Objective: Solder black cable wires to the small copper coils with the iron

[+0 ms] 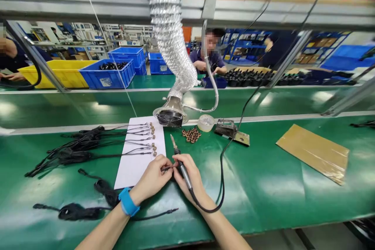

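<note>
My left hand [156, 174], with a blue band on its wrist, is closed in a pinch on a thin black cable end [165, 169]. My right hand [189, 175] grips a soldering iron [183, 172] whose tip points up and away. The fingertips of both hands meet at the cable end; what lies between them is too small to make out. Beyond my left hand a white sheet [129, 175] bears several black cable ends beside small brass-coloured pieces [153, 144]. A heap of small copper-coloured parts [191, 135] lies past the iron's tip.
Bundled black cables [79, 146] lie left, and loose coiled cables [79, 211] nearer me. A fume duct [172, 39] hangs over the bench. A tape roll [206, 123], a metal stand [231, 131] and a brown flat sheet [315, 152] are to the right. A co-worker [208, 52] sits opposite.
</note>
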`<state>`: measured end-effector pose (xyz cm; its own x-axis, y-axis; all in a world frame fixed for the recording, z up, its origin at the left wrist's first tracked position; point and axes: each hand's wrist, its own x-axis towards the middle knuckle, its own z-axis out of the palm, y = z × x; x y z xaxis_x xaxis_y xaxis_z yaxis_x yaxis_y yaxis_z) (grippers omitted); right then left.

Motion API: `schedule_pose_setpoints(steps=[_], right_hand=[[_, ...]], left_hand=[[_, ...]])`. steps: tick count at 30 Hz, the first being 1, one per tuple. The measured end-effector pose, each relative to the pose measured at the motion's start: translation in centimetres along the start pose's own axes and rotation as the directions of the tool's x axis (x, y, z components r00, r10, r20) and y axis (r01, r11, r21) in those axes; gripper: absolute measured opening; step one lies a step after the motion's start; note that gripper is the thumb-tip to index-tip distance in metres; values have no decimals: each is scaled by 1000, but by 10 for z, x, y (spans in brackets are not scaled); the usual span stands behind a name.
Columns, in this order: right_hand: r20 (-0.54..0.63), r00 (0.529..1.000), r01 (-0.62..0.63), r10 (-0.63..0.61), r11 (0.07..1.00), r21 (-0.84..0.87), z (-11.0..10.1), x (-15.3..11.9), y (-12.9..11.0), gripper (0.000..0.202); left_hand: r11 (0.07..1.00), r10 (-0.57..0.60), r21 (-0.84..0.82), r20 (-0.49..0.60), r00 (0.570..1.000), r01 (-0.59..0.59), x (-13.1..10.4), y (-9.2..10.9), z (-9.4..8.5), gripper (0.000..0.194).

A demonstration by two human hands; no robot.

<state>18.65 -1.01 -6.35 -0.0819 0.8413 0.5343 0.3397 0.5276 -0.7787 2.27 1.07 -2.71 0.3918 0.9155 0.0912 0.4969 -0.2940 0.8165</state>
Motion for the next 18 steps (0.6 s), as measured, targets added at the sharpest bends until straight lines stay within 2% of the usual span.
schedule_pose_setpoints(steps=[6, 11, 15, 18], right_hand=[[-19, 1000, -22, 21, 998, -52, 0, 1, 2, 33], [-155, 983, -109, 98, 992, -61, -7, 1, -2, 27], [-312, 919, -249, 242, 968, 19, -15, -8, -6, 22], [-430, 871, -216, 239, 971, 101, -19, -18, -6, 26]], left_hand=[[1000, -2, -29, -10, 1000, 1, 1, -1, 0, 9], [996, -55, -65, -29, 998, 53, 2, -5, 0, 10], [990, -99, -105, -25, 995, 96, 2, -6, 0, 10], [990, -107, -98, -23, 994, 104, 3, -7, 0, 10]])
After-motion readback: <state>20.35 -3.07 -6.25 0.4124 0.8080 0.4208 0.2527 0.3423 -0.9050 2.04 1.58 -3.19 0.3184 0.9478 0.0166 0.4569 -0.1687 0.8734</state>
